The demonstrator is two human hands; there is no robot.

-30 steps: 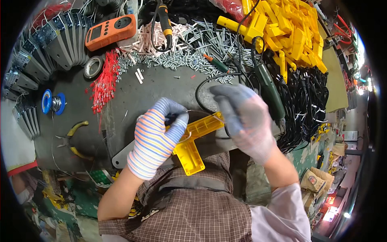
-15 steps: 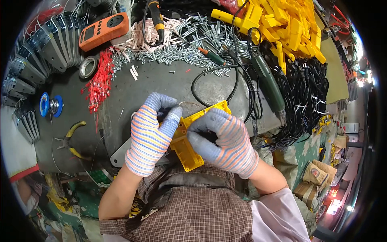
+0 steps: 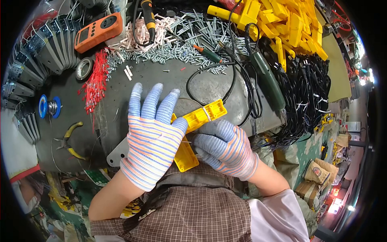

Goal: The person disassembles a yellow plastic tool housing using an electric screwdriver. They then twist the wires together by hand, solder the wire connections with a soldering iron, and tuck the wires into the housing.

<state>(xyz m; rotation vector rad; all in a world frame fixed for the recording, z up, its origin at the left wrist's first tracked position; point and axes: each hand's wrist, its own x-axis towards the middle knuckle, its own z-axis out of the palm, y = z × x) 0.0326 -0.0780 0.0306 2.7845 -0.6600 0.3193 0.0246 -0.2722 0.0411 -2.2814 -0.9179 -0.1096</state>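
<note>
In the middle of the head view, a yellow plastic housing (image 3: 213, 113) lies at an angle in front of me, with a second arm running down towards my lap. A white strip (image 3: 207, 113) crosses its upper arm. My left hand (image 3: 155, 137), in a striped glove, is open over the housing's left side, its fingers stretched forward and its thumb near the joint. My right hand (image 3: 225, 147), gloved likewise, is curled closed against the housing's right side. A thin pale piece (image 3: 186, 141) sticks out left from its fingertips. Its other fingers hide part of the housing.
Beyond the hands lie screws (image 3: 161, 54), red-tipped parts (image 3: 96, 80) and a soldering iron (image 3: 149, 20). Yellow housings (image 3: 278, 24) and black cables (image 3: 302, 84) are heaped at right, near a dark green tool (image 3: 268, 80). Pliers (image 3: 70, 141) and a solder spool (image 3: 50, 106) lie left.
My left hand has let go of a thin wire end and its fingers have straightened and spread. My right hand has moved slightly down, showing the housing's upper arm and the white strip.
</note>
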